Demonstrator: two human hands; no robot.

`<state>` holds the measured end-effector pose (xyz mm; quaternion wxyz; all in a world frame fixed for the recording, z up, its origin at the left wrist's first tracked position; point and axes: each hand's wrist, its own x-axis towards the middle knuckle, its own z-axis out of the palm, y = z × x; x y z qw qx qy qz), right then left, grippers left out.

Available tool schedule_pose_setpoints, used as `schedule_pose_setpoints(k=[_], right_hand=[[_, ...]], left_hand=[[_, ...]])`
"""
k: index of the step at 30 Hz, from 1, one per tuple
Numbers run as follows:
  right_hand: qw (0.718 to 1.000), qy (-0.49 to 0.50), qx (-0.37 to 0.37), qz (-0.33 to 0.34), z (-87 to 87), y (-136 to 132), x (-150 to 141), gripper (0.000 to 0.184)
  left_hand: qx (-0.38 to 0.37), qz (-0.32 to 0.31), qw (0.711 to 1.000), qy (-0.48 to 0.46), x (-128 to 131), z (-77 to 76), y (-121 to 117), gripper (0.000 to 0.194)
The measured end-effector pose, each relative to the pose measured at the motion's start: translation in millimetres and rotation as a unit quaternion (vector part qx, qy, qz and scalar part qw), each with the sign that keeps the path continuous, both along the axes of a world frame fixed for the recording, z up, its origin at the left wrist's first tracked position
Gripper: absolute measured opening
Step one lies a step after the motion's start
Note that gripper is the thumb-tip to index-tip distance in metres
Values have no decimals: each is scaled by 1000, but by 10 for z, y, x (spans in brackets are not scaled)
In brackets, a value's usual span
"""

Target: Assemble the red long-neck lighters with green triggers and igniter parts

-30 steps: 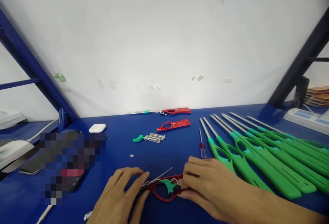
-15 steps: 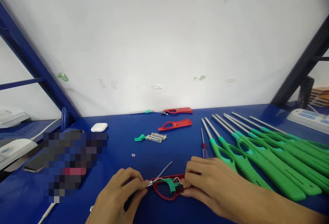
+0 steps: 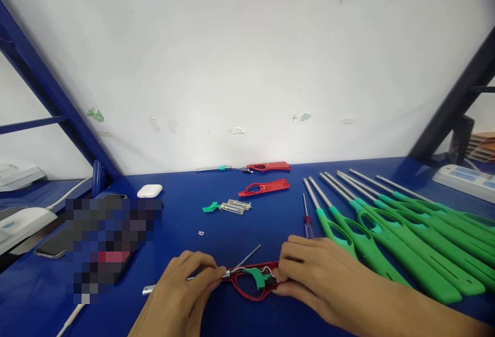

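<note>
In front of me lies an opened red lighter handle half [image 3: 275,265], with a green trigger [image 3: 256,278], white wires and a thin pale tube [image 3: 250,254] sticking out up and to the right. My left hand [image 3: 180,288] pinches the silver lighter tube [image 3: 148,290] where it meets the handle's left end; the tube's far tip shows left of the hand. My right hand [image 3: 313,272] grips the handle's right part, its fingers hiding that end. A screwdriver [image 3: 308,226] lies just beyond the right hand.
Several green lighters [image 3: 410,247] lie on the right. Farther back are a red handle half [image 3: 266,187], a partly assembled red lighter [image 3: 270,166], clear fuel tanks [image 3: 234,206] and a green trigger piece [image 3: 211,207]. A white case [image 3: 149,191] and a phone [image 3: 58,244] are at left.
The silver tube's far end has come into view left of my left hand, which has shifted slightly at the joint. My right hand keeps its hold on the handle.
</note>
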<state>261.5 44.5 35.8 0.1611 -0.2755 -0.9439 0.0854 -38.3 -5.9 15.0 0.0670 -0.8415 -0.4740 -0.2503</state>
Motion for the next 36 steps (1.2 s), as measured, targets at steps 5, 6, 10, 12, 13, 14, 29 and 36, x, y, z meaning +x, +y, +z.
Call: schedule_pose_setpoints(k=[5,6,10,12,13,14,29,36], right_hand=[[1000,-4,-2,-1,-10,-1,10,9],[1000,-4,-2,-1,-10,0,9,9],[1000,-6,-2,1,1,4,0,9],[1000,-7,-2,2,9,6,-3,9],[1000,-7,-1,2,12,6,-3,8],[1000,-7,0,2,15,6,-3,8],[994,95,-14,-53,24,31,19,15],[998,60,12,4,-113,86,62,25]], left_hand=[[6,-14,998,53,-23,-28,-1,41],[4,-18,998,60,-26,-29,1,44],[-4,-18,997,70,-29,-20,-4,48],[-7,-13,997,75,-34,-28,-12,48],[-4,-13,997,78,-38,-39,-15,49],[2,-15,997,78,-41,-54,-17,51],[-25,-35,995,94,47,-66,-21,56],[-22,-58,994,95,123,-89,-15,59]])
